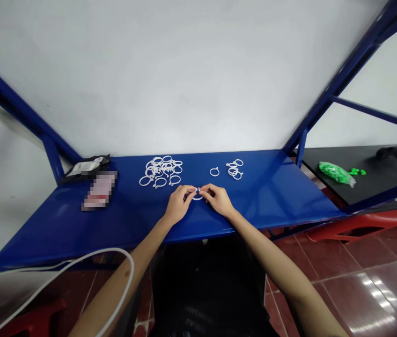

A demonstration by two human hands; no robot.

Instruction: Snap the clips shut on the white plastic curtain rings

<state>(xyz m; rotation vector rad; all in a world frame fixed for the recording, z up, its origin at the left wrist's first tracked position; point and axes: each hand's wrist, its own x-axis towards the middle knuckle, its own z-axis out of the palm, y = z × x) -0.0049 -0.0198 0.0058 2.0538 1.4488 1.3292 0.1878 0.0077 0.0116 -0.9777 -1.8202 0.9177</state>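
Head view: your left hand (178, 202) and right hand (219, 200) each pinch an end of one white ring (197, 199) over the tabletop (265, 196); its ends look unjoined, so this one seems unfinished. Beyond lie a larger ring pile (163, 167) left, a single ring (214, 175) and a smaller ring cluster (234, 172) right, their fastening unclear. The near edge sits close; sideways you have more room.

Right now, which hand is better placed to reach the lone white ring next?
Likely the right hand: the lone ring lies just beyond it, while the left hand is farther off, nearer the large ring pile. Both hands pinch the held ring, so the right must let go first.
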